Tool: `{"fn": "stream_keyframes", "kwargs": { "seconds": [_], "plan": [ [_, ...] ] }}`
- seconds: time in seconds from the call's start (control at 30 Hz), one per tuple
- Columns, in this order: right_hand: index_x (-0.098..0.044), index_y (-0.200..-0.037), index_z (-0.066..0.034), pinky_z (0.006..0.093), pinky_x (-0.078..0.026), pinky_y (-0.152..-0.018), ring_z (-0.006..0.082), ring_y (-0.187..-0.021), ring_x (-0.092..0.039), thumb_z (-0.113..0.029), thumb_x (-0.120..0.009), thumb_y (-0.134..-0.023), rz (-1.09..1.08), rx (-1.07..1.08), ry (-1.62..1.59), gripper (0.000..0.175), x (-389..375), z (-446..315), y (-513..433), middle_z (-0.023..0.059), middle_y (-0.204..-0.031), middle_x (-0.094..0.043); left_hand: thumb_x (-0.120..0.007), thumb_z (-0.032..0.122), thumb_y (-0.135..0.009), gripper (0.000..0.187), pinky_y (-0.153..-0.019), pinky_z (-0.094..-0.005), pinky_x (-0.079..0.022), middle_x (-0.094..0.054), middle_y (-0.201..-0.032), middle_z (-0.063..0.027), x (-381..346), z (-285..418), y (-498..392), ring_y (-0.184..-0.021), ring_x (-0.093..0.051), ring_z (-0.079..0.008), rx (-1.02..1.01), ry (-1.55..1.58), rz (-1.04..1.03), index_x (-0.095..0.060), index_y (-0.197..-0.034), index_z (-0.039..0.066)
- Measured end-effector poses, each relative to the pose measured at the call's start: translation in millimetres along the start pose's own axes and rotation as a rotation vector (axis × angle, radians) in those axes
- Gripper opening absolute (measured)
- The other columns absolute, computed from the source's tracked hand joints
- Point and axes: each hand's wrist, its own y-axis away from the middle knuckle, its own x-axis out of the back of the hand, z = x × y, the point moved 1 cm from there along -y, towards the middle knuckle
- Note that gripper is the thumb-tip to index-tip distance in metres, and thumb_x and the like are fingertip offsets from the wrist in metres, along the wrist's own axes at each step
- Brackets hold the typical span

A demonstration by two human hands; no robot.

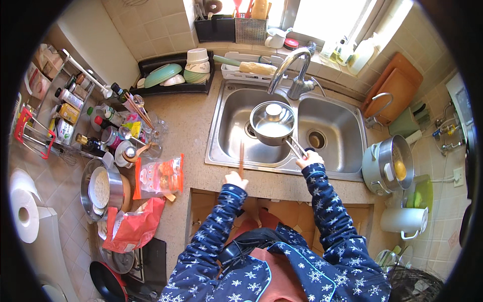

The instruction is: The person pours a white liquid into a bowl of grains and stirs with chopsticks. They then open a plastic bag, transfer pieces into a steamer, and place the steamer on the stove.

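Note:
My right hand point(310, 160) grips the metal handle point(296, 148) of a small steel saucepan point(267, 138). The pan is over the left basin of a double stainless-steel sink point(231, 154), close to the divider. A round whitish shape shows at its top; whether it is a lid knob or something inside, I cannot tell. In my left hand point(236, 180) are thin wooden chopsticks point(241, 155), pointing away from me above the sink's front rim. The chrome faucet point(298, 77) arches behind the pan, and no water stream is visible.
Left on the counter lie an orange food packet point(160, 176), a red bag point(137, 226) and a steel pot point(117, 190) with a white dish inside. Bottles crowd behind them. A dish rack point(151, 90) stands at the back; a pale electric pot point(373, 166) sits right of the sink.

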Motion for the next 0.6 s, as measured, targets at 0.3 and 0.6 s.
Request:
{"fn": "stream_keyframes", "kwargs": {
  "seconds": [0.3,0.6],
  "plan": [
    [-0.067,-0.094,-0.0073,0.0395,-0.051,-0.085,0.0322,-0.093,-0.066,-0.03,-0.069,-0.068,-0.21,-0.077,-0.063,0.034,-71,-51,-60,0.0177,-0.097,-0.068,-0.076,0.036,-0.064,0.045,-0.083,-0.0365,-0.054,-0.067,-0.099,-0.0213,104,37,-92,-0.09,-0.067,-0.0317,-0.005,-0.204,-0.225,-0.07,-0.092,0.002],
    [-0.067,-0.102,-0.004,0.0398,-0.051,-0.09,0.0329,-0.101,-0.064,-0.035,-0.073,-0.071,-0.307,-0.17,-0.054,0.044,-89,-63,-72,0.02,-0.104,-0.067,-0.062,0.008,-0.084,0.024,-0.087,-0.0362,-0.054,-0.066,-0.11,-0.0192,60,71,-179,-0.104,-0.065,-0.0291,0.158,-0.231,-0.162,-0.067,-0.106,0.002]
  ]
}}
